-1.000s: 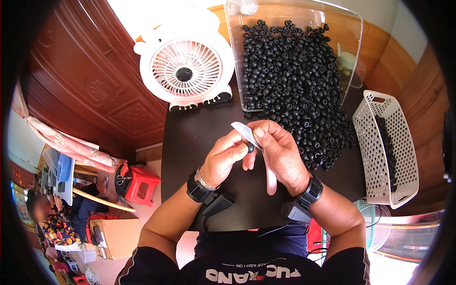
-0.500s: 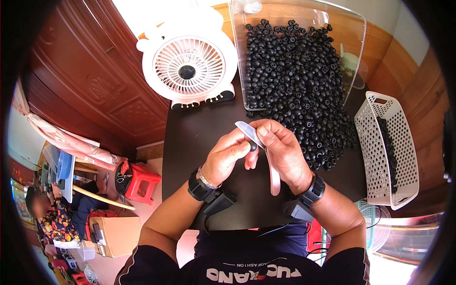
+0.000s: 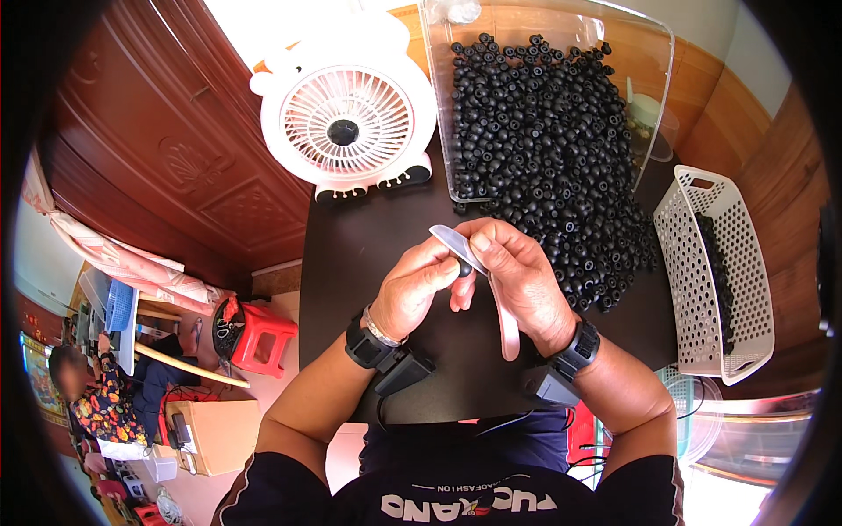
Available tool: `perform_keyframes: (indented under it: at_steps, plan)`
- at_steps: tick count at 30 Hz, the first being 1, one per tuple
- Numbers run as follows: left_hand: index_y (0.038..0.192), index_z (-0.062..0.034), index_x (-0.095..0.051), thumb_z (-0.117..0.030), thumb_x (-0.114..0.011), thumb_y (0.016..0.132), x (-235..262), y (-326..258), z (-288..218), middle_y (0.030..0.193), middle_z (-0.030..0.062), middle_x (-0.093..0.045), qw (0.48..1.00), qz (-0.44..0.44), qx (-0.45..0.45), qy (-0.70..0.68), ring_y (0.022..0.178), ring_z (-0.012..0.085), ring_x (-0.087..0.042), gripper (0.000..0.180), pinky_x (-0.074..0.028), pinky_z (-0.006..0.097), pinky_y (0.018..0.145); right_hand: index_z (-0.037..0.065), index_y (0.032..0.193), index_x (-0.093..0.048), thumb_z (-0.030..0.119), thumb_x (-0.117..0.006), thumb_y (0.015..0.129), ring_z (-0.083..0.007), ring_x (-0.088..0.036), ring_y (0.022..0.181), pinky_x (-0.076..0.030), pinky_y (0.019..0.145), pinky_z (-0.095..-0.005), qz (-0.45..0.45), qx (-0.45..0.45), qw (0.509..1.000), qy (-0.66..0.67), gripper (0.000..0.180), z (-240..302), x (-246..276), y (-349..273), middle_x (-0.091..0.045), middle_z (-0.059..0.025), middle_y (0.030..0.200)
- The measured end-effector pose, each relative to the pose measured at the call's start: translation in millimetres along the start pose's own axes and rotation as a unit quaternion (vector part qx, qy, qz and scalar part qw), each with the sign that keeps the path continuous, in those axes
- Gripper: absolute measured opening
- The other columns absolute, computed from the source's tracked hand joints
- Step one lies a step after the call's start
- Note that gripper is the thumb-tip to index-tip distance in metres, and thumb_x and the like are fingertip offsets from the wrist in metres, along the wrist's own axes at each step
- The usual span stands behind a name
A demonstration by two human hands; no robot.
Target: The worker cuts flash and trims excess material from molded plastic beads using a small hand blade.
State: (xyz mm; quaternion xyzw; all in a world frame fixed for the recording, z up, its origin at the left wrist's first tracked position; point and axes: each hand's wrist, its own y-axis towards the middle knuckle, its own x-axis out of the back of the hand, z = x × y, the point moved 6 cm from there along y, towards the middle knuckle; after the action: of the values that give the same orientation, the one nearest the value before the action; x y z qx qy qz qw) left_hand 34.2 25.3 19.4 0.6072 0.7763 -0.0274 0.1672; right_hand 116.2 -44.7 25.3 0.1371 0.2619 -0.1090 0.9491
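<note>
While both hands meet over the middle of the desk (image 3: 351, 289), the left hand (image 3: 419, 289) has its grip closed, thumb and fingertips pinched round a small black rubber cap (image 3: 464, 267) at the point where the hands touch. The right hand (image 3: 519, 280) is likewise closed, fingers curled over a pale pinkish strip (image 3: 506, 316) whose one end pokes out above the knuckles and whose longer end hangs down toward the wrist; held so, the strip seems steadied for the cap to be pressed against it. Each wrist carries a black band with a small black box. Just beyond the right hand, a heap of black caps (image 3: 553, 167) spills from a clear plastic tray (image 3: 653, 61) onto the dark top, near enough to pick from. A white slotted basket (image 3: 741, 263) stands to the right with dark pieces inside. A white fan (image 3: 344, 131) stands at the far left, facing the person.
</note>
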Motion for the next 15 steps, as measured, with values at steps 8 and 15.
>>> perform_keyframes:
  at_steps: [8,15]
  plan:
    - [0.098,-0.0006,-0.052,-0.034,-0.052,0.091,-0.6,0.2,0.1,0.077,0.0055,-0.052,1.0,0.008,-0.006,-0.009,0.068,0.0196,-0.055,0.035,-0.044,0.028,0.058,-0.002,0.102,-0.055,0.022,-0.047,0.097,-0.0149,-0.06,0.063,-0.052,0.057,-0.0274,0.013,0.007,1.0,-0.01,0.026,0.1,-0.5,1.1,-0.06,-0.0078,0.078]
    - [0.102,0.0001,-0.052,-0.03,-0.047,0.095,-5.5,0.6,-2.1,0.076,0.0032,-0.051,1.0,-0.009,-0.008,-0.022,0.068,0.0143,-0.055,0.032,-0.044,0.025,0.059,-0.001,0.1,-0.055,0.023,-0.05,0.096,-0.0136,-0.06,0.067,-0.053,0.057,-0.026,0.006,0.02,1.0,-0.023,0.024,1.2,-0.4,0.7,-0.06,-0.0079,0.089]
